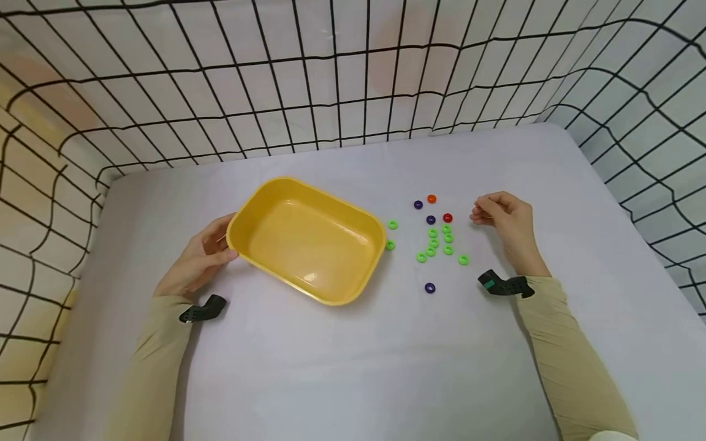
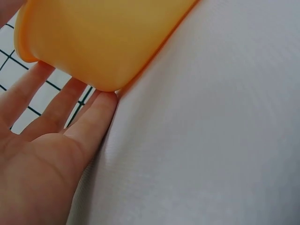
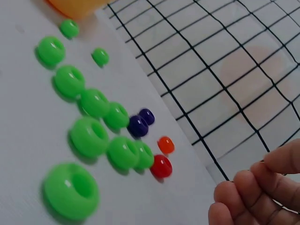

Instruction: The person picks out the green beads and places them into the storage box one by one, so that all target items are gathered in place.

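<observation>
Yellow rectangular tray (image 1: 309,239), upright, aslant, left of loose green, purple, orange and red rings (image 3: 86,139)

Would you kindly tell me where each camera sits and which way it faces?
Head: worn on the head, facing forward and down at the yellow tray and rings; left hand, right hand and beige sleeves show.
Left wrist: on that wrist, facing the tray's outer side and white tabletop; left palm and fingers show.
Right wrist: on that wrist, facing across the rings toward the black wire grid; right fingers show.
Shared: head and right wrist both show rings.
</observation>
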Action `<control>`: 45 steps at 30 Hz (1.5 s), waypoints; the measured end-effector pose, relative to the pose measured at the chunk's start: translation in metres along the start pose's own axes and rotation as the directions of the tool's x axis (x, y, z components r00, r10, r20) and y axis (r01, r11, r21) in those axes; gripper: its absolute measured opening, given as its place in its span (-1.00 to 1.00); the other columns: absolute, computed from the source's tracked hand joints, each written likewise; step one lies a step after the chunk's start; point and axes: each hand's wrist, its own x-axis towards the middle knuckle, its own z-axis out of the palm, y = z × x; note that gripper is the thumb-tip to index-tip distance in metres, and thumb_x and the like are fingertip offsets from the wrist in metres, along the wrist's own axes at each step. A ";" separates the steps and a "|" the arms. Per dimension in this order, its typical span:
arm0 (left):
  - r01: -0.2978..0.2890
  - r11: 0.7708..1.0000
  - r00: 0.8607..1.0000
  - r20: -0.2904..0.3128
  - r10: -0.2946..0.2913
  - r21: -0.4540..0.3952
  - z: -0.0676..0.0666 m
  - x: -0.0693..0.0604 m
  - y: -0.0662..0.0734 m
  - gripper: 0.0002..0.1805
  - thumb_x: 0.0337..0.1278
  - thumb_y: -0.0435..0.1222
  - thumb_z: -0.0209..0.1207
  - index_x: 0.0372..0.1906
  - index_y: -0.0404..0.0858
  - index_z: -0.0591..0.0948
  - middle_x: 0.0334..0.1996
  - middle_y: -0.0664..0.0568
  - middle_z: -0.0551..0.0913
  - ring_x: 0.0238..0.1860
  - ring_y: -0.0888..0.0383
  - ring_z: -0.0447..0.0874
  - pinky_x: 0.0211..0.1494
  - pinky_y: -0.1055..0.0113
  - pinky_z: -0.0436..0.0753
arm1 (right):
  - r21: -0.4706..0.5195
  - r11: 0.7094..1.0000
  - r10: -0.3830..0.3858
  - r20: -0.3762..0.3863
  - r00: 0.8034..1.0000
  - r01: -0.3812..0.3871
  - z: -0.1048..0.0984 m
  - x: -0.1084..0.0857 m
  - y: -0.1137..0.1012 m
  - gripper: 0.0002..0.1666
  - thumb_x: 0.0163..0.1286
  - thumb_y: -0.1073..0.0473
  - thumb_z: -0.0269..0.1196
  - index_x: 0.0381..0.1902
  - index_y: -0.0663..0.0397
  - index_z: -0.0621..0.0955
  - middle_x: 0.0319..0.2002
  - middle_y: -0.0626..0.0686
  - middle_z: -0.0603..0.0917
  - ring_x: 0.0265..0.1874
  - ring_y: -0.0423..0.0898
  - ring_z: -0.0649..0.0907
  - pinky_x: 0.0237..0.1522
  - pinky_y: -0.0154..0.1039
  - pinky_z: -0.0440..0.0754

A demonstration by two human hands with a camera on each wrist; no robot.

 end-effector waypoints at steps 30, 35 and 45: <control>0.005 1.000 1.000 -0.008 -0.005 0.029 0.000 -0.005 0.002 -0.34 0.29 -0.56 0.09 0.45 -0.19 0.27 0.30 0.08 0.38 0.11 0.14 0.42 0.20 0.49 0.54 | -0.657 0.705 0.000 0.376 0.927 0.267 0.006 0.003 0.016 -0.71 0.27 0.27 0.36 -0.04 0.17 0.73 -0.35 0.07 0.60 -0.41 -0.15 0.45 -0.40 -0.45 0.38; 0.018 1.000 1.000 -0.015 -0.017 0.021 0.001 -0.004 0.002 -0.35 0.30 -0.53 0.11 0.45 -0.16 0.29 0.29 0.11 0.39 0.12 0.14 0.42 0.20 0.49 0.54 | -0.672 0.693 0.001 0.364 0.932 0.262 0.005 0.003 0.019 -0.71 0.26 0.23 0.38 -0.06 0.17 0.73 -0.35 0.05 0.59 -0.40 -0.13 0.46 -0.40 -0.43 0.38; 0.017 1.000 1.000 -0.017 -0.017 -0.001 0.001 -0.005 0.002 -0.35 0.28 -0.54 0.12 0.44 -0.17 0.30 0.28 0.10 0.39 0.12 0.13 0.43 0.20 0.48 0.55 | -0.681 0.682 -0.004 0.361 0.933 0.266 0.006 0.004 0.020 -0.72 0.26 0.22 0.37 -0.08 0.19 0.73 -0.35 0.06 0.59 -0.41 -0.11 0.45 -0.41 -0.41 0.38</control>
